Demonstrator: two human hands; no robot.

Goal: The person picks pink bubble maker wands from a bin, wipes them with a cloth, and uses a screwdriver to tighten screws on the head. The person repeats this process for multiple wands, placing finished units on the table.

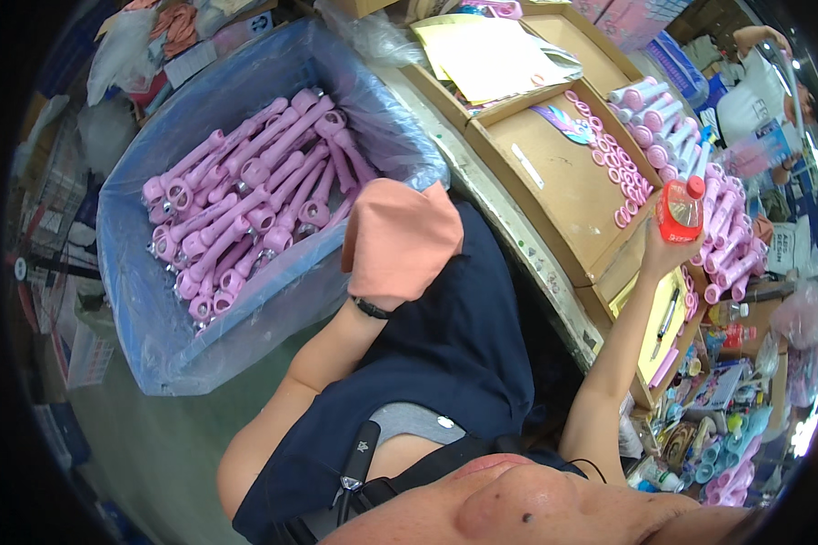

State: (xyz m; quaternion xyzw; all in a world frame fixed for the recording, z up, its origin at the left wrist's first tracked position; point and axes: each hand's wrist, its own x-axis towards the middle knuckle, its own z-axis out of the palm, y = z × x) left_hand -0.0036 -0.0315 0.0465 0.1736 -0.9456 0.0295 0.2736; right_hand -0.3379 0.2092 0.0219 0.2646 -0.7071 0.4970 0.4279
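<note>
A peach-coloured cloth [402,238] is held in my left hand [384,300], draped over it so that the fingers are hidden. That hand is above my lap, beside the near right edge of a large blue bin [145,341] lined with clear plastic. Inside the bin lies a heap of pink plastic wand-like handles [245,182] with round ring ends. Out to the right, my right hand [665,247] is closed around a small red bottle [678,214] with a red cap, over the edge of the cardboard trays.
Small pink rings [616,163] lie in a cardboard tray [545,209] on the workbench. More pink handles [725,232] are piled beyond the bottle. A pen [666,318] rests on yellow paper. Bottles and pink and blue parts crowd the lower right. Another person [756,104] is at the far right.
</note>
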